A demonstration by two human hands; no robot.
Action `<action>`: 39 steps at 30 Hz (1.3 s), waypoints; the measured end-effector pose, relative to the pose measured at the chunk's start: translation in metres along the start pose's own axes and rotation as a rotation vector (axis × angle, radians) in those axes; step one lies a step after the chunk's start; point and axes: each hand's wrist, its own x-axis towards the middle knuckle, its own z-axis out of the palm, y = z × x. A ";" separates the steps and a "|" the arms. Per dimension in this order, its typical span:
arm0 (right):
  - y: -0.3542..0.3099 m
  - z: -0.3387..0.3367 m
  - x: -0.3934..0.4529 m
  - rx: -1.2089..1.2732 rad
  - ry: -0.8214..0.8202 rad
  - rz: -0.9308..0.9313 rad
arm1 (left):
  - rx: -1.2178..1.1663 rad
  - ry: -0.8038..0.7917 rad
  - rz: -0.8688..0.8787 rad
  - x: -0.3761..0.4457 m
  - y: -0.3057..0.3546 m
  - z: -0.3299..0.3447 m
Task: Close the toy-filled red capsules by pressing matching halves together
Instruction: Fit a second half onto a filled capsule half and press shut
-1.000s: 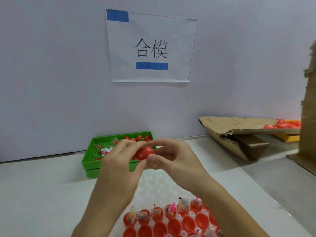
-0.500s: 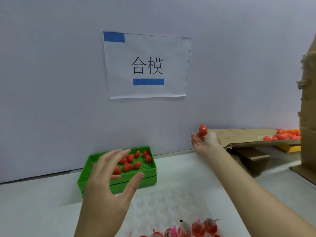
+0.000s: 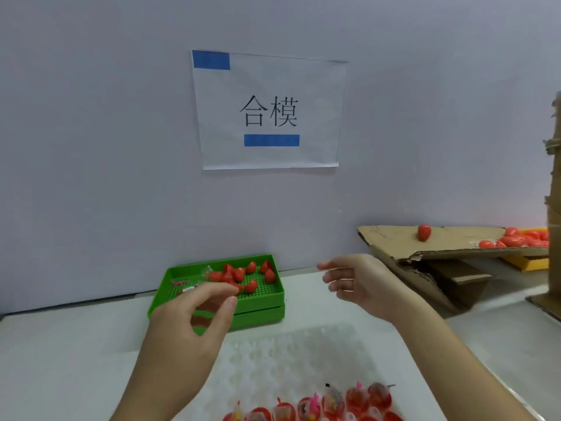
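A green tray (image 3: 264, 302) by the wall holds several loose red capsule halves (image 3: 239, 273). My left hand (image 3: 194, 317) hovers just in front of it, fingers loosely curved, thumb and fingertips apart, holding nothing. My right hand (image 3: 355, 284) is empty and relaxed in the air to the right of the tray. A closed red capsule (image 3: 424, 232) sits on the sloping cardboard sheet (image 3: 455, 241) at the right. Several toy-filled red capsule halves (image 3: 321, 405) stand in a clear blister tray (image 3: 291, 354) at the bottom edge.
More closed red capsules (image 3: 516, 240) lie piled at the low end of the cardboard, beside a yellow bin (image 3: 528, 262). A tall cardboard box (image 3: 554, 208) stands at the right edge. A paper sign (image 3: 270, 110) hangs on the wall.
My right hand let go of the closed capsule, which now lies on the cardboard, and drew back left. My left hand moved toward the green tray. The camera tilted.
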 end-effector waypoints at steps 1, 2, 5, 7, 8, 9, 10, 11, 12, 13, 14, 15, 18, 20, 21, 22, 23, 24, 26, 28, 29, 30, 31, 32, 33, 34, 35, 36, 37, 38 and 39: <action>0.003 0.004 -0.012 -0.125 -0.067 -0.037 | 0.021 -0.047 -0.017 -0.001 0.000 -0.002; 0.004 0.007 -0.023 -0.244 -0.127 -0.077 | 0.042 -0.096 -0.035 -0.001 0.000 -0.004; 0.008 0.020 -0.050 -0.543 -0.244 -0.168 | 0.101 -0.244 -0.085 -0.004 -0.003 -0.007; 0.009 0.028 -0.060 -0.716 -0.309 -0.207 | 0.131 -0.337 -0.103 -0.005 -0.005 -0.008; 0.007 0.031 -0.063 -0.794 -0.330 -0.226 | 0.155 -0.387 -0.118 -0.005 -0.006 -0.007; 0.006 0.033 -0.066 -0.849 -0.343 -0.242 | 0.186 -0.440 -0.138 -0.006 -0.008 -0.006; 0.005 0.035 -0.068 -0.877 -0.354 -0.256 | 0.218 -0.491 -0.161 -0.007 -0.010 -0.006; 0.004 0.036 -0.068 -0.891 -0.360 -0.268 | 0.251 -0.539 -0.186 -0.007 -0.012 -0.006; 0.004 0.037 -0.069 -0.900 -0.363 -0.279 | 0.286 -0.588 -0.211 -0.008 -0.015 -0.006; 0.005 0.038 -0.069 -0.909 -0.364 -0.287 | 0.322 -0.637 -0.234 -0.009 -0.017 -0.006; 0.006 0.039 -0.069 -0.915 -0.365 -0.295 | 0.355 -0.685 -0.255 -0.010 -0.020 -0.007; 0.008 0.040 -0.068 -0.920 -0.365 -0.301 | 0.382 -0.729 -0.277 -0.011 -0.022 -0.008; 0.010 0.043 -0.065 -0.943 -0.365 -0.313 | 0.417 -0.816 -0.342 -0.013 -0.027 -0.009; 0.012 0.046 -0.065 -0.970 -0.374 -0.320 | 0.430 -0.833 -0.360 -0.013 -0.029 -0.009; 0.014 0.049 -0.065 -0.986 -0.380 -0.325 | 0.436 -0.832 -0.363 -0.013 -0.030 -0.008; 0.016 0.053 -0.066 -1.004 -0.388 -0.331 | 0.443 -0.829 -0.363 -0.013 -0.031 -0.008; 0.018 0.057 -0.067 -1.021 -0.398 -0.337 | 0.449 -0.825 -0.364 -0.013 -0.032 -0.008; 0.021 0.062 -0.069 -1.039 -0.409 -0.342 | 0.453 -0.821 -0.366 -0.013 -0.033 -0.008; 0.027 0.073 -0.073 -1.077 -0.431 -0.363 | 0.453 -0.804 -0.372 -0.012 -0.034 -0.010; 0.035 0.085 -0.077 -1.106 -0.469 -0.391 | 0.450 -0.781 -0.368 -0.011 -0.035 -0.012; 0.039 0.090 -0.079 -1.121 -0.496 -0.395 | 0.449 -0.775 -0.364 -0.011 -0.036 -0.012; 0.043 0.096 -0.081 -1.141 -0.526 -0.394 | 0.447 -0.772 -0.362 -0.010 -0.036 -0.013; 0.047 0.100 -0.082 -1.161 -0.555 -0.387 | 0.443 -0.774 -0.361 -0.011 -0.036 -0.014; 0.050 0.103 -0.083 -1.179 -0.580 -0.374 | 0.439 -0.776 -0.361 -0.011 -0.035 -0.014; 0.052 0.105 -0.083 -1.194 -0.598 -0.359 | 0.435 -0.775 -0.360 -0.011 -0.035 -0.014; 0.053 0.106 -0.084 -1.207 -0.609 -0.345 | 0.430 -0.770 -0.359 -0.011 -0.035 -0.014; 0.054 0.106 -0.084 -1.217 -0.615 -0.335 | 0.424 -0.763 -0.357 -0.010 -0.035 -0.014; 0.054 0.107 -0.083 -1.224 -0.619 -0.334 | 0.417 -0.755 -0.355 -0.010 -0.034 -0.013; 0.055 0.107 -0.083 -1.228 -0.620 -0.338 | 0.412 -0.749 -0.352 -0.010 -0.034 -0.013; 0.055 0.107 -0.083 -1.234 -0.621 -0.345 | 0.406 -0.745 -0.347 -0.009 -0.033 -0.012; 0.055 0.107 -0.083 -1.242 -0.621 -0.351 | 0.400 -0.743 -0.343 -0.009 -0.032 -0.012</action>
